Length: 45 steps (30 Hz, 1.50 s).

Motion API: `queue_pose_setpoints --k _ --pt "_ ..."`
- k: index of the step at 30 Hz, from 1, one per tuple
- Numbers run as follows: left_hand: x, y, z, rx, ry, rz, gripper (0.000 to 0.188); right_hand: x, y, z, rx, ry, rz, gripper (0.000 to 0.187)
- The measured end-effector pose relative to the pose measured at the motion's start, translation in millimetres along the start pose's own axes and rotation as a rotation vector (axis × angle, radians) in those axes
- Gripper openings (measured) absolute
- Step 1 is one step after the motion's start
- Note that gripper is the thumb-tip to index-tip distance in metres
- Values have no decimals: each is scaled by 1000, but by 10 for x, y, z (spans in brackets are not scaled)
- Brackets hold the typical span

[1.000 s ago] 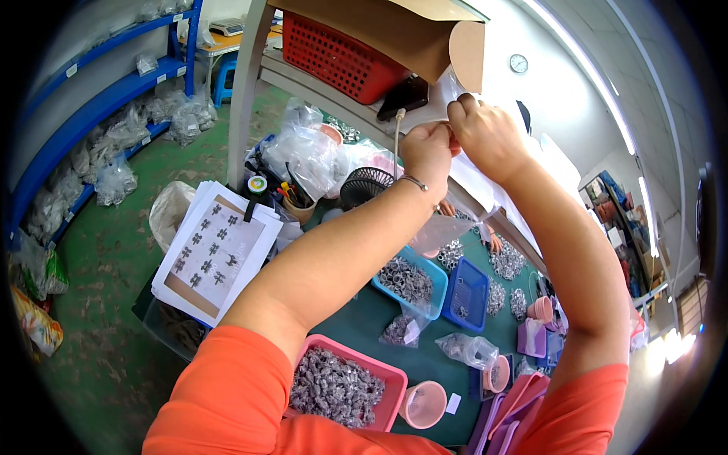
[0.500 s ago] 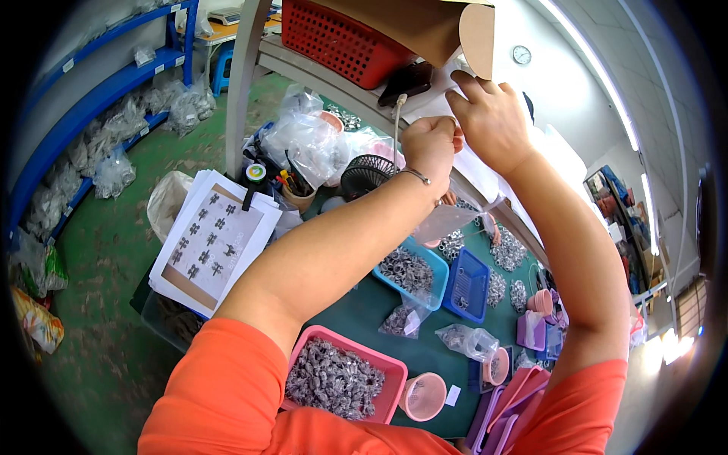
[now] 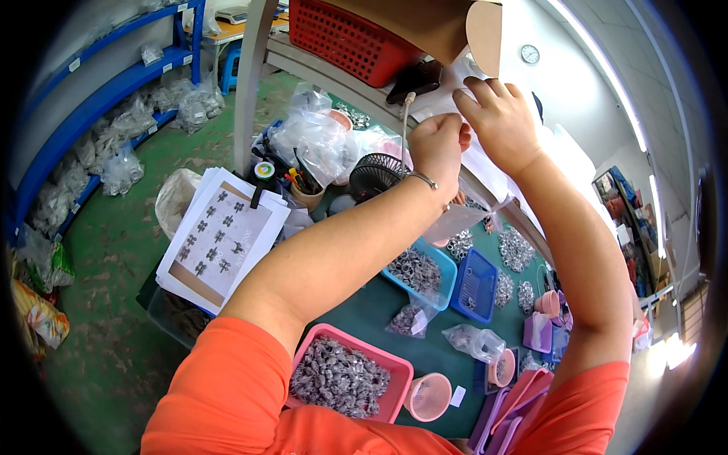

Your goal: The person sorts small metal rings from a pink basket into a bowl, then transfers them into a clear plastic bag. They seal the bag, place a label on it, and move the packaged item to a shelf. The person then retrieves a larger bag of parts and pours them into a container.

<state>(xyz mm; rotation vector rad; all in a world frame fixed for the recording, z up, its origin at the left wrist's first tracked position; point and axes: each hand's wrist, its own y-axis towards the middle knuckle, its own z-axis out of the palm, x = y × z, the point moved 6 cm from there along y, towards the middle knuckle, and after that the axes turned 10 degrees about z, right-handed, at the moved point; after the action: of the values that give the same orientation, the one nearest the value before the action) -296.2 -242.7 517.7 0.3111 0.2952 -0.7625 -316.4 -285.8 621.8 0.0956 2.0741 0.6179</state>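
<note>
Both my arms are raised to a shelf above the bench. My left hand (image 3: 438,149), with a bracelet at the wrist, is closed in front of the shelf edge; what its fingers hold, if anything, is hidden. Just right of it, my right hand (image 3: 502,125) is held up with bent fingers apart, beside white sheeting (image 3: 474,158) on the shelf. Above both hands an open cardboard box (image 3: 482,38) overhangs. A dark phone-like object (image 3: 414,81) and a red perforated basket (image 3: 345,44) are to their left. A knotted translucent plastic strip (image 3: 464,224) hangs below.
On the green bench are a pink tray (image 3: 402,385) of bagged metal parts, a pink cup (image 3: 429,396), a light-blue tray (image 3: 444,297), a blue basket (image 3: 475,282) and piles of rings (image 3: 516,249). Printed sheets (image 3: 220,241) and a black fan (image 3: 376,176) are left. Blue shelving (image 3: 114,95) lines the wall.
The whole view has shifted slightly, so the scene sits a little further right. My right fingers have moved slightly away from my left hand, which stays closed.
</note>
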Motion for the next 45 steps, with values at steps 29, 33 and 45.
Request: queue_pose_setpoints --k 29,33,45 --pt "46 83 -25 26 -159 -17 11 53 204 -11 74 -35 76 7" --pt "-18 76 -61 3 -207 -37 17 -59 151 -29 46 28 95 5" --pt "-76 35 -57 -8 -153 -30 17 22 60 95 8 33 188 9"
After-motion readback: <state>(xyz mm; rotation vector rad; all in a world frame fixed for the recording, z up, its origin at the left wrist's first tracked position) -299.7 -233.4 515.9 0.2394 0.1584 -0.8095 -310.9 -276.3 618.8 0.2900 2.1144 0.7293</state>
